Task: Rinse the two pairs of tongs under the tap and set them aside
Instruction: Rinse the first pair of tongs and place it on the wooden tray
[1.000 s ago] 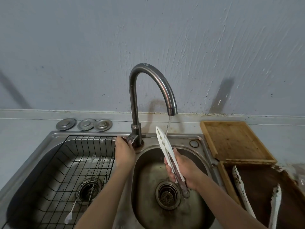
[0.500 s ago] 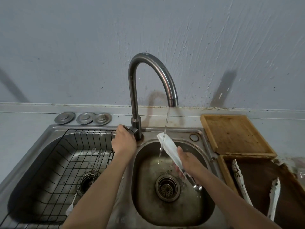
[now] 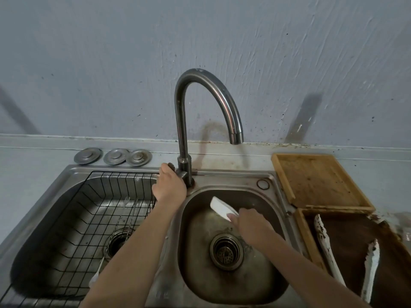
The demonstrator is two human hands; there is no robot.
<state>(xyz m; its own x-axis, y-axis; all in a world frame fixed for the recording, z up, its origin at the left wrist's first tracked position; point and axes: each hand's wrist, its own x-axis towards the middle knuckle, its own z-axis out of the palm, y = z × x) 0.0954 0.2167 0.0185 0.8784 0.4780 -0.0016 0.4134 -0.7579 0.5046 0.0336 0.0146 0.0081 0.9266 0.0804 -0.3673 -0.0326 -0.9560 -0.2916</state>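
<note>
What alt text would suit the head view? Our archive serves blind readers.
A person's right hand holds white tongs over the right sink basin, while the left hand grips the tap handle; no water is running. A wire basket fills the left basin, and soiled white tongs lie on a brown tray at right.
</note>
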